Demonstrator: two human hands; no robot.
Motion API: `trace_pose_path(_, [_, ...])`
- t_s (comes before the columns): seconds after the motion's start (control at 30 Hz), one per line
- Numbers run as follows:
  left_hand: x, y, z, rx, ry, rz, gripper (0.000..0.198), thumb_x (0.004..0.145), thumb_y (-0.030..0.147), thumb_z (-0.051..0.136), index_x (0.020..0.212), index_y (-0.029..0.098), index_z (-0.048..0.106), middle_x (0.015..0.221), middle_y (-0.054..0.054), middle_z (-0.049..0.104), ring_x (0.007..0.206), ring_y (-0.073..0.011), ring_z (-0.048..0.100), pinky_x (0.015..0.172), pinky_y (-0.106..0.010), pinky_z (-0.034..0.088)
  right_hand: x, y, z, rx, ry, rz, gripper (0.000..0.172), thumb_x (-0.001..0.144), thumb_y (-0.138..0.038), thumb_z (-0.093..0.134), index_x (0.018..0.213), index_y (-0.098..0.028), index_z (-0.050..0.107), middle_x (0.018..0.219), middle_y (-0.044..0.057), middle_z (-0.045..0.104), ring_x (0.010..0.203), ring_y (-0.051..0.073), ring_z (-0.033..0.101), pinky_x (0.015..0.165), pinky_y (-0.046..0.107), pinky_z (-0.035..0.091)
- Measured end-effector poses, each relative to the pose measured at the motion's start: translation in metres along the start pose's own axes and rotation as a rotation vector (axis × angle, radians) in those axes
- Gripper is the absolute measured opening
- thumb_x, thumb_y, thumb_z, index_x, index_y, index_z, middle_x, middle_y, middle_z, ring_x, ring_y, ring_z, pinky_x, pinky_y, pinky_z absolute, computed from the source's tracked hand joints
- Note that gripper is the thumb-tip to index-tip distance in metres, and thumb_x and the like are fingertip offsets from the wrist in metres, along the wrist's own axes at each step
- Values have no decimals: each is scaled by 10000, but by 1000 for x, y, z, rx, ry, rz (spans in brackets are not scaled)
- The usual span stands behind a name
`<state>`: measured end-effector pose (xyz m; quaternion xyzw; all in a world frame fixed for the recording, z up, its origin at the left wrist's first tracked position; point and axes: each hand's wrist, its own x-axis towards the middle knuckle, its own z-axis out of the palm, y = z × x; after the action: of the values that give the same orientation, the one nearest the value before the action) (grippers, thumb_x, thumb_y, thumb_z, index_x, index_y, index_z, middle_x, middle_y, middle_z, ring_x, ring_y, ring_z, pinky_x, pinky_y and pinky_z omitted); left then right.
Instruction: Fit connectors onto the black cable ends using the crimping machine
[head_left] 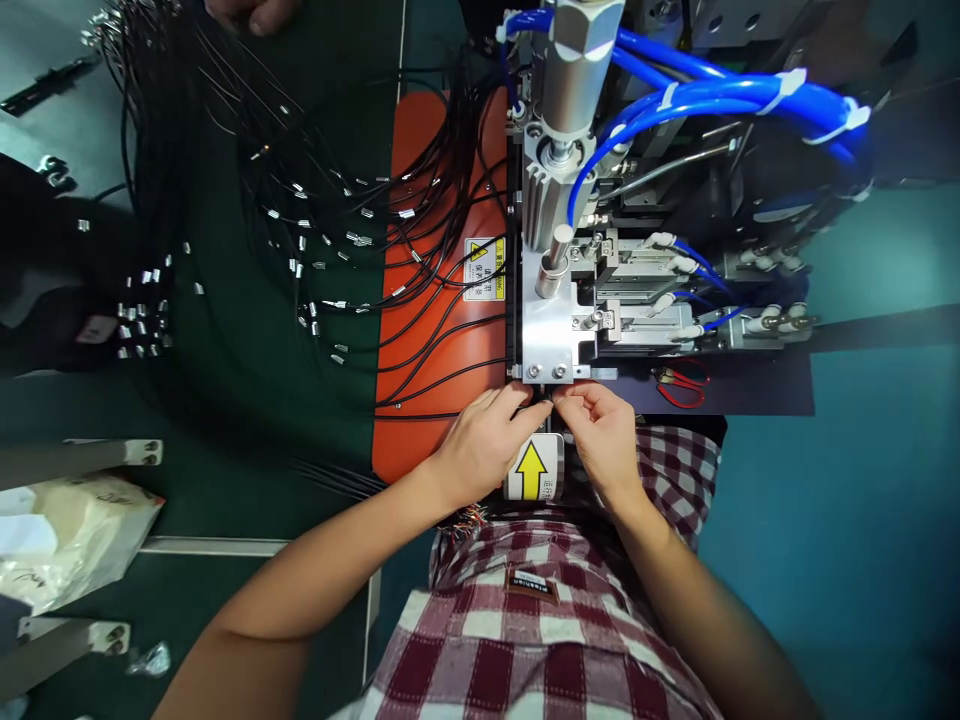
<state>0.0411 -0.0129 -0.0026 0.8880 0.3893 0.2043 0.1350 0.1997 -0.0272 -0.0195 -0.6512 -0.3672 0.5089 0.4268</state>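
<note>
My left hand [486,445] is closed at the front end of the machine's metal head [547,335]. A thin black cable [420,417] runs across the orange plate [409,450] and in under its fingers. Close beside it, my right hand [604,440] pinches with thumb and forefinger. Both sets of fingertips nearly meet just below the head, and the small dark thing between them is mostly hidden. Below them is a label with a yellow arrow [532,472]. More black cables [442,340] with metal ends lie over the plate and reach the machine's side.
Blue air hoses [720,95] arch over the machine. Red-handled snippers [681,384] lie to its right. Bundled cables with metal tips [146,320] hang over the green table [225,420] at left. Another person's hand [259,12] shows at top. A plastic bag [82,530] sits lower left.
</note>
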Motion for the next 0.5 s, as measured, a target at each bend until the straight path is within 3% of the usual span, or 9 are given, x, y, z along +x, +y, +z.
trace_pose_path(0.17, [1,-1,0,10,6,20,318,969,188,366,1071,112,657,899,-115,621,806,-198,602,694,-324,545,-5,10,-7,-279,31,-243,103,865,-277,564,817,-193,600,626,-32,491,546,117,418,541,247,368])
trace_pose_path(0.5, [1,-1,1,31,-18,16,363,979,193,315,1058,131,665,897,-112,627,792,-195,601,708,-337,538,-4,12,-17,-316,-85,-252,134,923,-296,498,846,-204,558,679,-21,483,572,129,428,548,254,369])
